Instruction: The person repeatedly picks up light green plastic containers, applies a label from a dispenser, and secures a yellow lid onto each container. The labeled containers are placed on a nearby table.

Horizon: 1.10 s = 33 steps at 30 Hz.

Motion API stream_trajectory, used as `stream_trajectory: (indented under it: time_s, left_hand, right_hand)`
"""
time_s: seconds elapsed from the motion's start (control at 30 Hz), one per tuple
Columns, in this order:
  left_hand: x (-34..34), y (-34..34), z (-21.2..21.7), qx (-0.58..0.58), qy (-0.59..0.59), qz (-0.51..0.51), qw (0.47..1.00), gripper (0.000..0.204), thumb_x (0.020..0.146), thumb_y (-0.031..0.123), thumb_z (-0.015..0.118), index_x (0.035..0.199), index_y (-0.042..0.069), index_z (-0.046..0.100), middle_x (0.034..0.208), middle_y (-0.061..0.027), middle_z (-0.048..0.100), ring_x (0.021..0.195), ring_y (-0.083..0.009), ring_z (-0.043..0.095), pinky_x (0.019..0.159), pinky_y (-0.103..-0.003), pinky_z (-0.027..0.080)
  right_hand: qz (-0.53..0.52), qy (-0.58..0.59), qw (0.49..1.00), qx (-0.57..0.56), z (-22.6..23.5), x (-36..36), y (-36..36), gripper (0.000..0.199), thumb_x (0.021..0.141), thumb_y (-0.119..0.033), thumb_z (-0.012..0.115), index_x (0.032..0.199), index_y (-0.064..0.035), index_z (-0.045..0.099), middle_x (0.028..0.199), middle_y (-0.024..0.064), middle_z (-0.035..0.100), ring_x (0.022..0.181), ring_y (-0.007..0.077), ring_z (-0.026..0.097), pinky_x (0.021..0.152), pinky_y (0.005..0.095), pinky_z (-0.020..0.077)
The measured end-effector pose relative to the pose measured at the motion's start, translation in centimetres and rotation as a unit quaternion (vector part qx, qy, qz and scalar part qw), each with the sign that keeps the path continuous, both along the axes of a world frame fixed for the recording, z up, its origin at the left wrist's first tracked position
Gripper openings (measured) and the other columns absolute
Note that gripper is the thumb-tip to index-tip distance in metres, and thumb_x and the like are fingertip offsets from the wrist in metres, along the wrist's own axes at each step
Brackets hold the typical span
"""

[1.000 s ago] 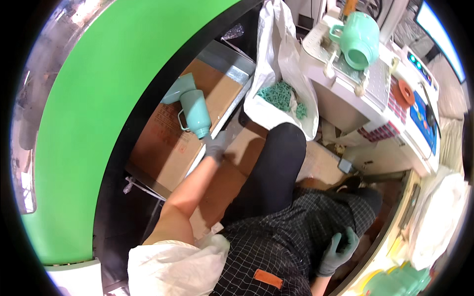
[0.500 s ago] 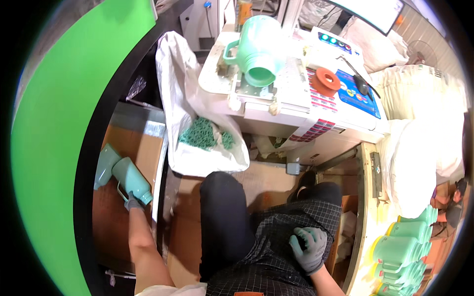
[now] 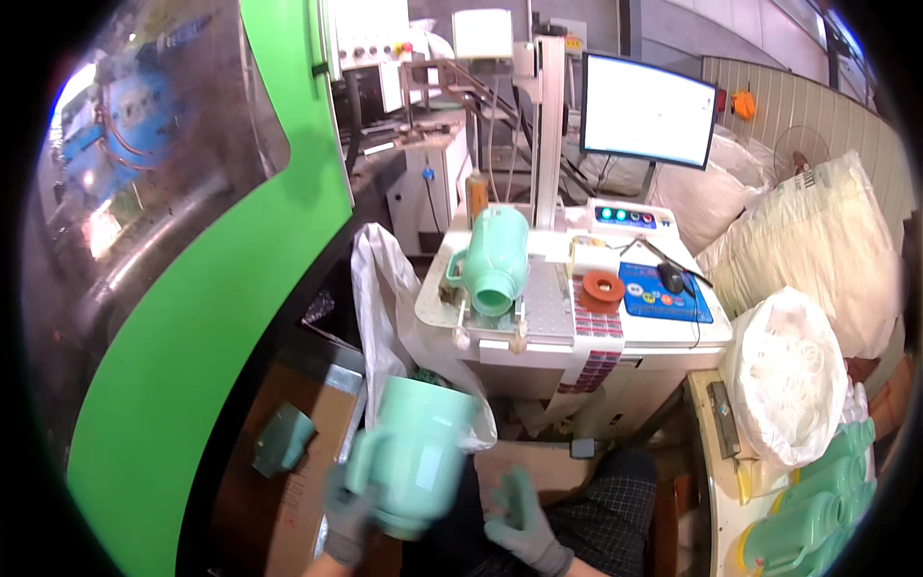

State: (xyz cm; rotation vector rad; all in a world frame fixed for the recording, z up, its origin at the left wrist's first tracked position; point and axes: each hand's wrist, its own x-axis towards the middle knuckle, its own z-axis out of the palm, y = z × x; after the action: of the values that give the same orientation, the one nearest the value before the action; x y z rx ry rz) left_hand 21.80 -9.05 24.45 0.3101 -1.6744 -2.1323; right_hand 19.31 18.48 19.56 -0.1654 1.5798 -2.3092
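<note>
In a grey glove, my left hand [image 3: 348,516] is closed on a mint-green plastic jug [image 3: 423,447], which it holds above my lap by the handle side. The jug is blurred, its wide end up and its neck down. To its right my gloved right hand [image 3: 524,527] is open, fingers spread, apart from the jug. Another mint-green jug [image 3: 495,252] lies on the white machine table [image 3: 548,337] with its round mouth facing me. One more green jug [image 3: 284,439] lies in the cardboard-lined bin [image 3: 306,495] at the left.
A white sack [image 3: 380,298] hangs before the table. On the table sit an orange tape roll [image 3: 603,290], a label strip [image 3: 598,337] and a mouse [image 3: 670,278]. A monitor [image 3: 648,109] stands behind. Several green jugs [image 3: 793,534] and a bag of white rings [image 3: 786,380] are at the right.
My left hand has lifted one jug out of the bin and brought it over my lap. My right hand has risen off my thigh and opened. The view has tilted up.
</note>
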Motion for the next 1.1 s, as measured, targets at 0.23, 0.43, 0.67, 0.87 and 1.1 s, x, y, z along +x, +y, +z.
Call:
stream_trajectory:
  time_s: [0.23,0.43,0.67,0.87,1.1]
  left_hand:
    - [2.7,11.5,3.4,-0.377,0.151,-0.340,0.848,0.063,0.095,0.034,0.075,0.148,0.007,0.053,0.144,-0.0165,0.057,0.131,-0.0330,0.056,0.113,-0.045,0.042]
    - [3.6,21.3,3.9,-0.474,0.380,-0.369,0.703,0.064,0.093,0.035,0.071,0.148,0.007,0.055,0.140,-0.0160,0.063,0.125,-0.0340,0.061,0.110,-0.047,0.043]
    - [-0.7,23.8,5.0,-0.547,0.294,-0.485,0.616,0.082,0.080,0.046,0.078,0.149,0.007,0.056,0.134,-0.0171,0.067,0.122,-0.0354,0.064,0.108,-0.049,0.045]
    - [-4.1,22.6,6.3,-0.514,0.257,-0.568,0.590,0.101,0.066,0.057,0.085,0.149,0.007,0.056,0.130,-0.0197,0.069,0.121,-0.0372,0.065,0.108,-0.051,0.045]
    - [-1.8,24.0,6.2,-0.509,0.163,-0.648,0.542,0.097,0.069,0.055,0.085,0.149,0.007,0.057,0.127,-0.0202,0.070,0.120,-0.0397,0.065,0.105,-0.051,0.047]
  right_hand:
    - [-0.105,0.188,0.940,0.264,4.0,4.2,7.4,0.076,0.091,-0.019,0.080,0.153,-0.0086,0.037,0.140,0.0141,0.055,0.122,0.0249,0.059,0.096,0.0408,0.0526]
    - [-0.054,0.182,0.844,0.502,2.2,9.8,14.8,0.054,0.094,-0.021,0.077,0.139,-0.0051,0.052,0.127,0.0163,0.063,0.112,0.0266,0.064,0.092,0.0422,0.0540]
    - [-0.241,0.154,0.787,0.546,3.6,13.6,17.5,0.034,0.099,-0.024,0.075,0.123,-0.0010,0.070,0.111,0.0189,0.073,0.101,0.0286,0.070,0.087,0.0437,0.0558]
    - [-0.137,0.374,0.822,0.408,12.3,12.6,14.8,0.039,0.102,-0.012,0.065,0.141,-0.0026,0.062,0.108,0.0150,0.076,0.098,0.0256,0.073,0.086,0.0351,0.0575]
    - [0.226,0.249,0.760,0.556,11.2,8.7,15.5,0.030,0.094,-0.024,0.064,0.119,-0.0078,0.071,0.108,0.0190,0.072,0.098,0.0372,0.070,0.084,0.0477,0.0546]
